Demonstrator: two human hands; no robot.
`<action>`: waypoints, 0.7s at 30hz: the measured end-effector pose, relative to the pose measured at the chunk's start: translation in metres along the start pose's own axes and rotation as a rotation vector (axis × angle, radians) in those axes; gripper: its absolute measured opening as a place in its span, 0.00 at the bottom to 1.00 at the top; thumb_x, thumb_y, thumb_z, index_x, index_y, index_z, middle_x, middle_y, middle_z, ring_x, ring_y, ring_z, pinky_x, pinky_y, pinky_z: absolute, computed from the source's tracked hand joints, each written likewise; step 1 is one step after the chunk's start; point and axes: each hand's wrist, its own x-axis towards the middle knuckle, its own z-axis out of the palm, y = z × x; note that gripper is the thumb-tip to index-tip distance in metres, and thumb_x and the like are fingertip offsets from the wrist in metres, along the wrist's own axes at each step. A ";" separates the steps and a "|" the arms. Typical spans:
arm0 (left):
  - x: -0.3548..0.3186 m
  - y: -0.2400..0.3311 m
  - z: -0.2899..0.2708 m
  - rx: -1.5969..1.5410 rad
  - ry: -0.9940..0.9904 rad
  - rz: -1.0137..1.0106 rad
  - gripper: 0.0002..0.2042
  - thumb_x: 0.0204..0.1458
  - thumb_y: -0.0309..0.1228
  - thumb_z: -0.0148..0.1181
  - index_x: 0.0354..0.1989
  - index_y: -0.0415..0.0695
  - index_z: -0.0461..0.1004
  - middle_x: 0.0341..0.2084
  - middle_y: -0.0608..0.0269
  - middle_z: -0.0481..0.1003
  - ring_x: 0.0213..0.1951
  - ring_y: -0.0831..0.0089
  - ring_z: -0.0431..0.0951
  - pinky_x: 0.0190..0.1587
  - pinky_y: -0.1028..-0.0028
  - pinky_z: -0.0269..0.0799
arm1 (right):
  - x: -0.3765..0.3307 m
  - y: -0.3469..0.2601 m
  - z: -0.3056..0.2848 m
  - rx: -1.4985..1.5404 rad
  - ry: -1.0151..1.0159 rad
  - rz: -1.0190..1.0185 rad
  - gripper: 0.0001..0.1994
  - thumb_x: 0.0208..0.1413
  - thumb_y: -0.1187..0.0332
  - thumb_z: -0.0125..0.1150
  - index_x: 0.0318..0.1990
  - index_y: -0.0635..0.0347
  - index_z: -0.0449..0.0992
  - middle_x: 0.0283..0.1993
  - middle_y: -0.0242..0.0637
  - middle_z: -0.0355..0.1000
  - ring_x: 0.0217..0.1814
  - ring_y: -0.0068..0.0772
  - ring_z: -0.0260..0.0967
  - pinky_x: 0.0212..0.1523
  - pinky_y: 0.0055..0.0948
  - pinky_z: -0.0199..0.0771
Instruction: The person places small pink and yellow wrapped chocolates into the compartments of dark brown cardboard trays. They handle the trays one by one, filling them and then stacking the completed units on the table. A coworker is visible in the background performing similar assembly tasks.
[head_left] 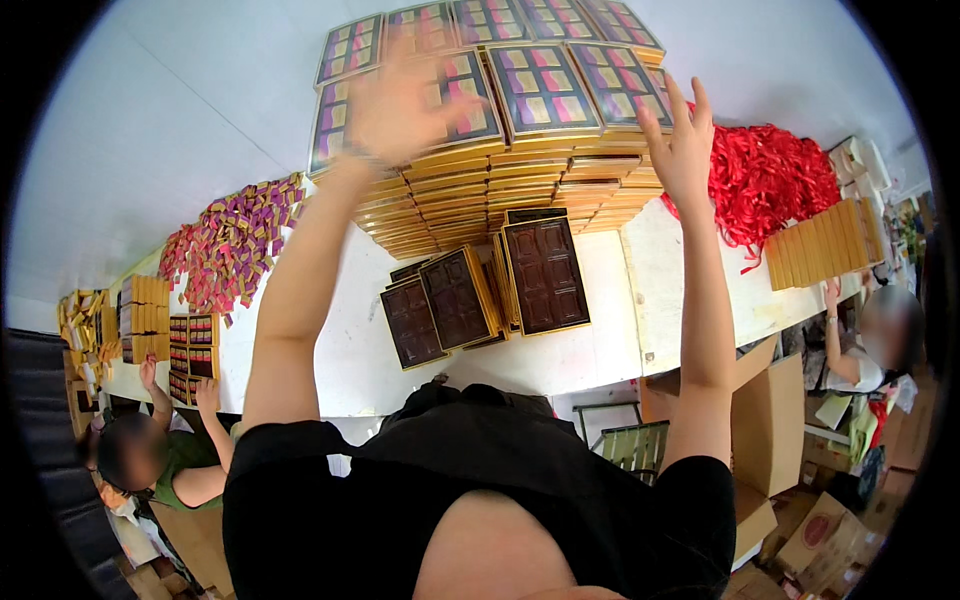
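My left hand is blurred by motion, its fingers and thumb apart, over the left part of a tall stack of flat gold-edged boxes. The box tops show rows of gold, pink and purple rectangles. My right hand is raised at the stack's right side with its fingers spread and nothing in it. Whether either hand touches the boxes I cannot tell. Nearer to me, between my forearms, dark brown gold-rimmed trays with moulded compartments lean in a loose group, among them a right-hand tray and a middle tray.
Small purple and pink wrapped pieces lie heaped at left, red ribbons at right. Beyond the ribbons stands a row of gold boxes. Co-workers sit at left and right. An open carton is below the table.
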 end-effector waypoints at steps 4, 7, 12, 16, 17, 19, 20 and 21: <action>-0.065 -0.077 -0.032 0.052 -0.020 -0.148 0.36 0.47 0.51 0.61 0.66 0.60 0.57 0.65 0.43 0.53 0.66 0.42 0.50 0.63 0.45 0.50 | -0.010 -0.027 0.007 -0.018 -0.065 -0.272 0.30 0.52 0.38 0.53 0.62 0.32 0.65 0.68 0.37 0.55 0.68 0.51 0.52 0.54 0.73 0.48; -0.071 -0.059 -0.021 0.005 -0.076 -0.141 0.40 0.41 0.45 0.69 0.66 0.56 0.58 0.65 0.42 0.54 0.66 0.44 0.50 0.64 0.54 0.52 | -0.009 -0.045 0.027 -0.157 -0.002 -0.342 0.25 0.49 0.35 0.52 0.53 0.27 0.73 0.59 0.26 0.67 0.62 0.38 0.59 0.51 0.67 0.47; -0.071 -0.071 -0.023 -0.089 -0.088 -0.054 0.42 0.34 0.43 0.74 0.63 0.55 0.63 0.65 0.46 0.55 0.66 0.50 0.54 0.64 0.61 0.55 | -0.008 -0.049 0.035 -0.121 0.034 -0.351 0.24 0.47 0.35 0.54 0.49 0.28 0.77 0.55 0.22 0.70 0.60 0.35 0.61 0.49 0.62 0.47; -0.078 -0.079 -0.027 -0.314 0.020 -0.146 0.42 0.30 0.44 0.77 0.60 0.55 0.67 0.65 0.50 0.56 0.66 0.54 0.56 0.62 0.63 0.59 | -0.014 -0.063 0.034 -0.110 0.025 -0.347 0.26 0.49 0.33 0.51 0.50 0.30 0.77 0.55 0.24 0.71 0.61 0.36 0.60 0.52 0.57 0.46; -0.080 -0.079 -0.026 -0.340 0.053 -0.169 0.42 0.30 0.44 0.77 0.60 0.55 0.67 0.65 0.51 0.56 0.66 0.55 0.57 0.62 0.63 0.59 | -0.015 -0.065 0.039 -0.120 0.066 -0.350 0.26 0.49 0.32 0.49 0.48 0.30 0.78 0.54 0.23 0.72 0.61 0.34 0.61 0.53 0.55 0.44; -0.073 -0.078 -0.030 -0.154 -0.051 -0.109 0.43 0.30 0.48 0.76 0.61 0.56 0.66 0.65 0.49 0.56 0.66 0.53 0.56 0.60 0.63 0.62 | -0.010 -0.065 0.048 -0.121 0.123 -0.333 0.26 0.49 0.31 0.49 0.47 0.30 0.78 0.52 0.21 0.72 0.59 0.32 0.61 0.53 0.52 0.42; -0.071 -0.078 -0.029 -0.057 -0.089 -0.068 0.43 0.30 0.49 0.75 0.61 0.56 0.65 0.64 0.48 0.56 0.66 0.53 0.55 0.60 0.63 0.63 | -0.010 -0.064 0.050 -0.117 0.133 -0.330 0.26 0.49 0.31 0.49 0.46 0.31 0.78 0.52 0.21 0.72 0.59 0.31 0.61 0.53 0.51 0.42; -0.069 -0.077 -0.028 0.040 -0.127 -0.026 0.44 0.30 0.50 0.74 0.62 0.57 0.65 0.64 0.47 0.56 0.66 0.53 0.55 0.59 0.63 0.64 | -0.011 -0.062 0.052 -0.114 0.144 -0.326 0.26 0.49 0.31 0.49 0.46 0.31 0.78 0.52 0.20 0.72 0.59 0.31 0.61 0.53 0.51 0.41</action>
